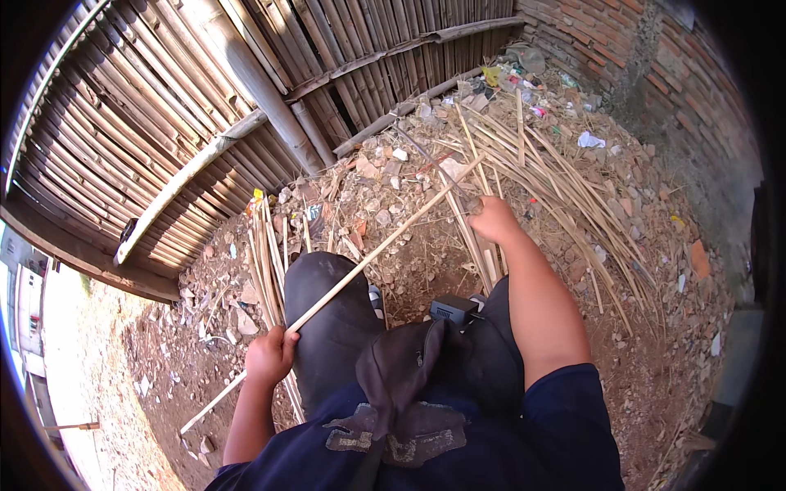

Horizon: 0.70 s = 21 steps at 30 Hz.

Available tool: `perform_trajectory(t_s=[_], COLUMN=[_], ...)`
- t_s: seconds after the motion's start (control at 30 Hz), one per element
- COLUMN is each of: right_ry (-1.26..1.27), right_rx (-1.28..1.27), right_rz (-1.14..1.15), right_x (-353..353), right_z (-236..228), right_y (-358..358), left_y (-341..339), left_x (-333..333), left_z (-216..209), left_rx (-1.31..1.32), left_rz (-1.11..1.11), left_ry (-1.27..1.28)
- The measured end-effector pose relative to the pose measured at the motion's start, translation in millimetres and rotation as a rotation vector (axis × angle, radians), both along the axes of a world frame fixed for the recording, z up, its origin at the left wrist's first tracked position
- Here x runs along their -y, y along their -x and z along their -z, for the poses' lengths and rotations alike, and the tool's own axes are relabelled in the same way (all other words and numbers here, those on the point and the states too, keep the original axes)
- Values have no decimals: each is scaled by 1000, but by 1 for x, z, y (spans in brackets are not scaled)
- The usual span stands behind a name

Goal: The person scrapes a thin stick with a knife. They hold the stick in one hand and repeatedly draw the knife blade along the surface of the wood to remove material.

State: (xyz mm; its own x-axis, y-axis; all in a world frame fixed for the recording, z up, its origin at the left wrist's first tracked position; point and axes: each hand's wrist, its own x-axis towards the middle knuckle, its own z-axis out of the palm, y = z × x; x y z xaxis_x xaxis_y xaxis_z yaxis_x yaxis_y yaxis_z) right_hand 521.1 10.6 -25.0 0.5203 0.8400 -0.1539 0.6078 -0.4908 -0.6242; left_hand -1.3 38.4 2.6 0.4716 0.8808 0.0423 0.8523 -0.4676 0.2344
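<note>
My left hand is closed around a long, pale bamboo strip, just left of my left knee. The strip slants from the ground at lower left, across that knee, up to its far end near my right hand. My right hand is a fist around the handle of a long-bladed knife, which looks like a machete. Its thin dark blade points away and to the left, crossing the strip near the far end. Whether the blade touches the strip, I cannot tell.
Cut bamboo strips lie heaped at right; another bundle leans beside my left knee. A dark box sits between my legs. Rubble and litter cover the ground. A bamboo wall stands ahead and left, a brick wall at right.
</note>
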Motion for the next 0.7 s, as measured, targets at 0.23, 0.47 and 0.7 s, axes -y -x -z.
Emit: perform_trajectory(t_s=[0.23,0.47,0.7], right_ry=[82,34,6], right_rx=[84,161,156], right_rz=[-214,-33,-158], right_x=[4,-2,17], right_z=[-29,-7,-37], right_y=[36,26,18], left_y=[13,8,10], left_x=[1,-2,-3], left_z=[15,-6,8], left_rx=[30,-57,74], left_rz=[22,17,34], left_ry=[-34,-60,-26])
